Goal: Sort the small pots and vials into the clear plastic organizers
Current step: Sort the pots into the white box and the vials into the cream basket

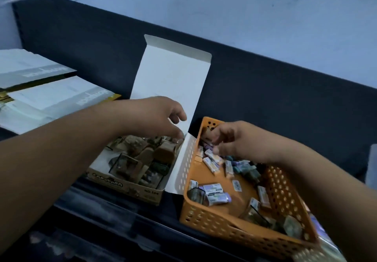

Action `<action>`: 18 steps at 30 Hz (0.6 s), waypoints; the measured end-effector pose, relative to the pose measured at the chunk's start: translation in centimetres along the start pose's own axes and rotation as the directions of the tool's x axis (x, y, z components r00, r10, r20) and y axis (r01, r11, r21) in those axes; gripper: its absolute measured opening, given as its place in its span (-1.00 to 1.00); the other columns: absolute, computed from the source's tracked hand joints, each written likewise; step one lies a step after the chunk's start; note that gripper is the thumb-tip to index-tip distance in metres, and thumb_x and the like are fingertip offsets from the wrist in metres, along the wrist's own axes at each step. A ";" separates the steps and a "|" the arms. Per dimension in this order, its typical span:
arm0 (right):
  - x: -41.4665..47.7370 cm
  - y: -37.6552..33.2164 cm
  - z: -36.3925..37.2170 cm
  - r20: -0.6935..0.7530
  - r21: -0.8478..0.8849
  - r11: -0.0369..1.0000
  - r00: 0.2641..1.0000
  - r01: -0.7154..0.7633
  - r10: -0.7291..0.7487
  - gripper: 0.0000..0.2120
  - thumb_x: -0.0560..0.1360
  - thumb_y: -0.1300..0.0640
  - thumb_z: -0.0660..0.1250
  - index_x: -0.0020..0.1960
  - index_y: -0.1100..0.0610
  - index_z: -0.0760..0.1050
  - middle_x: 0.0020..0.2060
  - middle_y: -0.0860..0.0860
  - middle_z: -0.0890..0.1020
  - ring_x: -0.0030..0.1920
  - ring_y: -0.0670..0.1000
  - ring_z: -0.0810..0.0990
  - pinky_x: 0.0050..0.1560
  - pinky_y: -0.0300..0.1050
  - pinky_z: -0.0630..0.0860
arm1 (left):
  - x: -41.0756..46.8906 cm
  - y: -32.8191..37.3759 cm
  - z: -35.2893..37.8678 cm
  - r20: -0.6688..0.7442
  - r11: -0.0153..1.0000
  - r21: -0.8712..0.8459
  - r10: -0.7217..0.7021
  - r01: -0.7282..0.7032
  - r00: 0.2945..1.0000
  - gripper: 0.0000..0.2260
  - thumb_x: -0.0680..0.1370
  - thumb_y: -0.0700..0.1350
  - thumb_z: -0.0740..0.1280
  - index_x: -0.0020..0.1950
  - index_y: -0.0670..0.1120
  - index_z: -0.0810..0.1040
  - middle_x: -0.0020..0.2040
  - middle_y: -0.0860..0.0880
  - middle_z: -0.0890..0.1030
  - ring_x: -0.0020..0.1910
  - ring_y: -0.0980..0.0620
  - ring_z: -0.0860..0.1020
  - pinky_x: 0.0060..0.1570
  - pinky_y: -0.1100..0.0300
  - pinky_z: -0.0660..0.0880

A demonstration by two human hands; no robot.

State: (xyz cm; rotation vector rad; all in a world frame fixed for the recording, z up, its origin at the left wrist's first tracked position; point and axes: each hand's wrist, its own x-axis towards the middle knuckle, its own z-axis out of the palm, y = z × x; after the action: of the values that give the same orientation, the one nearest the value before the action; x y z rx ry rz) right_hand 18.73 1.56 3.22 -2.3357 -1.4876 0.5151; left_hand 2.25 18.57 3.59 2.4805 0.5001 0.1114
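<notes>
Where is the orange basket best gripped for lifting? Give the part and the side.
Probably take the orange basket by the rim of its near wall, from the near side: that wall stands free, while the white box flap crowds the left side.

The left forearm and right forearm are showing bare, uncovered from the frame's edges to the wrists. The left hand and right hand are showing bare too, fingers slightly blurred.
</notes>
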 end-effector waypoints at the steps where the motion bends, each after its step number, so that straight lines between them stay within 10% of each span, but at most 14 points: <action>1: -1.1 0.7 -0.4 0.063 -0.055 0.998 0.998 -0.022 0.026 -0.77 0.45 0.02 0.46 0.10 -0.07 0.56 -0.03 -0.14 0.64 -0.01 -0.12 0.61 0.11 -0.07 0.55 | 0.2 1.2 0.6 0.050 0.999 0.004 0.038 -0.039 0.998 -0.63 0.47 0.04 0.44 0.26 0.12 0.49 0.14 0.15 0.55 0.11 0.15 0.53 0.14 0.12 0.51; 8: -6.7 3.8 0.0 0.371 -0.099 0.986 0.914 -0.135 0.163 -0.60 0.41 0.16 0.51 0.21 -0.03 0.55 -0.13 -0.21 0.63 -0.05 -0.17 0.59 -0.04 -0.34 0.49 | 2.2 6.9 5.6 0.389 0.987 0.005 0.147 -0.161 0.909 -0.60 0.47 -0.05 0.45 0.29 0.06 0.50 0.13 0.13 0.60 0.07 0.16 0.57 0.19 0.10 0.49; 18: -7.2 4.5 1.7 0.407 -0.236 0.968 0.896 -0.084 0.177 -0.57 0.43 0.18 0.45 0.25 -0.09 0.50 0.10 -0.11 0.57 0.12 -0.02 0.53 0.20 -0.06 0.46 | 3.6 7.6 8.5 0.508 0.983 0.089 0.095 -0.163 0.856 -0.58 0.47 0.01 0.45 0.31 0.10 0.48 0.15 0.16 0.57 0.15 0.13 0.53 0.24 0.05 0.45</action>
State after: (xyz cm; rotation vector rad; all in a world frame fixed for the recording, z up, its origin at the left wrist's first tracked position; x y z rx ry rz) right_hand 18.71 -6.71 0.60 -2.6250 -1.6420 1.0045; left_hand 9.74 9.62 0.92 2.5305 0.1162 -0.5232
